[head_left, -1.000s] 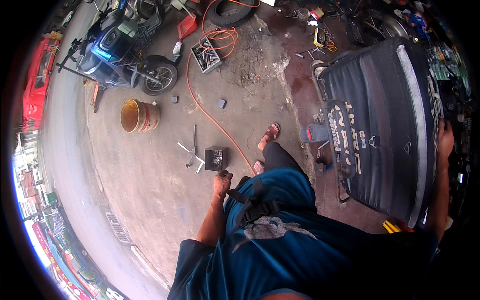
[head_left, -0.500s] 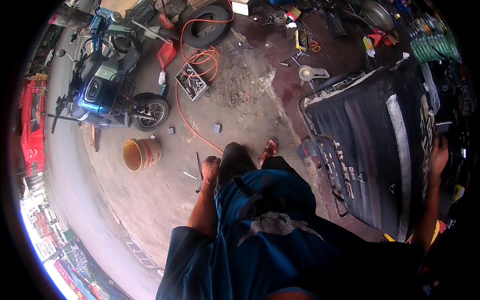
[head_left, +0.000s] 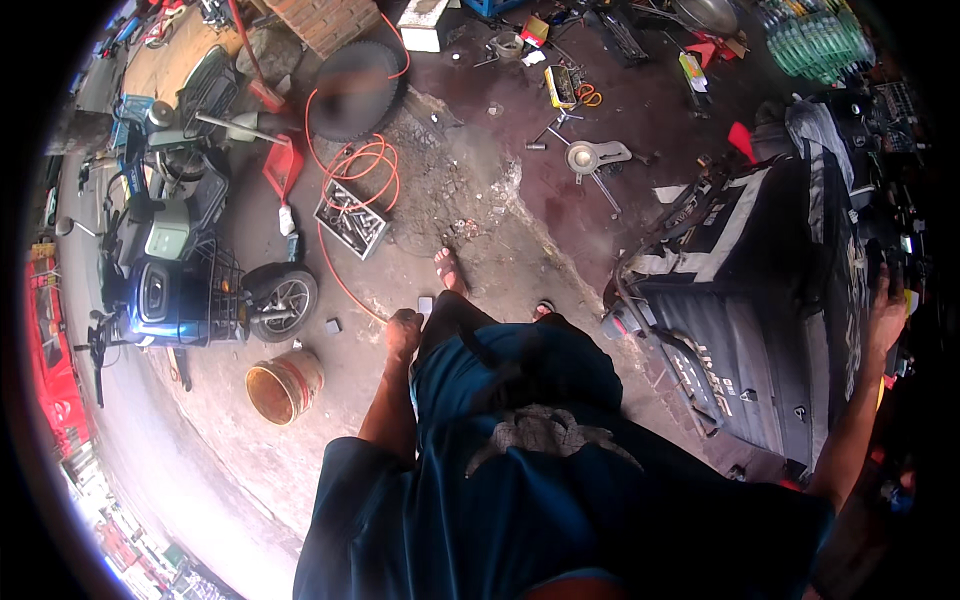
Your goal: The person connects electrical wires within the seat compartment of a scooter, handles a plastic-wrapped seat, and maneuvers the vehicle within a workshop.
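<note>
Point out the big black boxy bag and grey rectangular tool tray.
Big black boxy bag (head_left: pixel 748 335): head view, broad dark panel.
Grey rectangular tool tray (head_left: pixel 376 242): head view, right-hand wall.

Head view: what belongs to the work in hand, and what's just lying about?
Apparently in the work:
black box, right hand beside it, contact unclear

Apparently lying about:
bucket
tire
tray of metal parts
red dustpan

Scooter (head_left: pixel 165 300): blue, over by the road (head_left: pixel 130 420).
Bucket (head_left: pixel 303 382): dirty, near the scooter.
Hose (head_left: pixel 397 180): orange, loopy, by a tray (head_left: pixel 375 242) of metal tools (head_left: pixel 350 218).
Tyre (head_left: pixel 388 105): black, near a red dustpan (head_left: pixel 284 168).
Bottles (head_left: pixel 815 38): green, bunched up.
</note>
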Demonstrator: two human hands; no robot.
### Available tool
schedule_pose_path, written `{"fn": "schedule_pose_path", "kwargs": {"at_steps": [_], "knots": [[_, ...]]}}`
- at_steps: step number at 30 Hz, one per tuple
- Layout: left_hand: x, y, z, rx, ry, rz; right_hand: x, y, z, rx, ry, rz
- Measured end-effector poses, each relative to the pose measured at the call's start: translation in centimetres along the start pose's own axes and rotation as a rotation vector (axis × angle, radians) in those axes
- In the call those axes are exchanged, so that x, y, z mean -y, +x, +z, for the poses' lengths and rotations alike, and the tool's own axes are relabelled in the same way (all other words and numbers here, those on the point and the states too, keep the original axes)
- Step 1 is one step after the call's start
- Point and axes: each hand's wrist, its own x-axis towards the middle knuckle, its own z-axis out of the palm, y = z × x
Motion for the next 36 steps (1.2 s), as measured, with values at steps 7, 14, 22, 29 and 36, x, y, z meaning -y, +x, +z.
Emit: {"fn": "schedule_pose_path", "kwargs": {"at_steps": [7,14,22,29,36], "knots": [[8.8,8.3,-4.2,0.000,-0.424,-0.331,13.7,-0.2,-0.6,0.114,0.103,0.129],[7.4,18.2,-12.5,0.042,-0.782,-0.249,12.6,-0.6,1.8,0.121,0.092,0.287],[-3.3,30.2,-14.1,0.078,-0.291,0.501,13.6,1.6,3.4,0.094,0.187,0.492],[-12.9,37.8,-16.8,0.035,0.201,0.835,11.9,1.7,3.9,0.156,0.281,0.545],[-16.6,42.6,-20.9,-0.028,0.331,1.039,11.5,1.1,4.7,0.233,0.148,0.606]]}}
